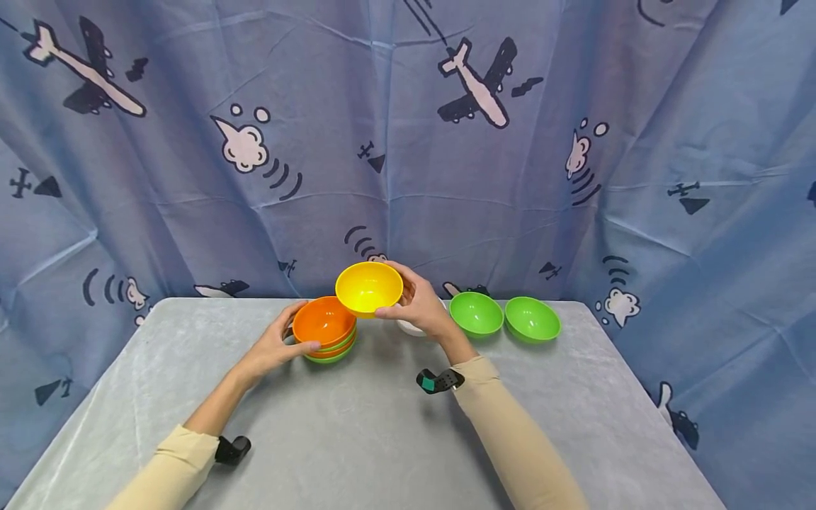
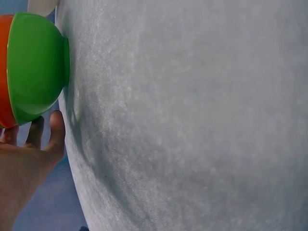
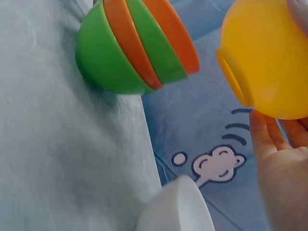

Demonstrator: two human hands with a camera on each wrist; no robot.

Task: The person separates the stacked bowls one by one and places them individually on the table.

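The fingers of the right hand (image 1: 419, 306) pinch the yellow bowl (image 1: 368, 283), thumb on its near side and the others round its right side. The fingers of the left hand (image 1: 279, 348) curve about the stack of bowls (image 1: 324, 324), thumb along the near side; how hard they press I cannot tell.

The yellow bowl is held clear of the tabletop (image 1: 357, 439), mouth up, just beside and above the stack. That stack is four deep: orange on top, then green, orange, and green at the bottom.

The glossy walls look like plastic, so I expect each bowl to be light, stiff and hard to break, though a little slippery. The wall just under the rim seems the best hold, thumb opposite the fingers. The stack is better steadied low, since the upper bowls could tip or slide.

Farther right, a white bowl (image 1: 411, 329) sits partly hidden behind the right hand, then two green bowls (image 1: 476, 315) side by side. A patterned curtain (image 1: 319, 177) hangs behind.
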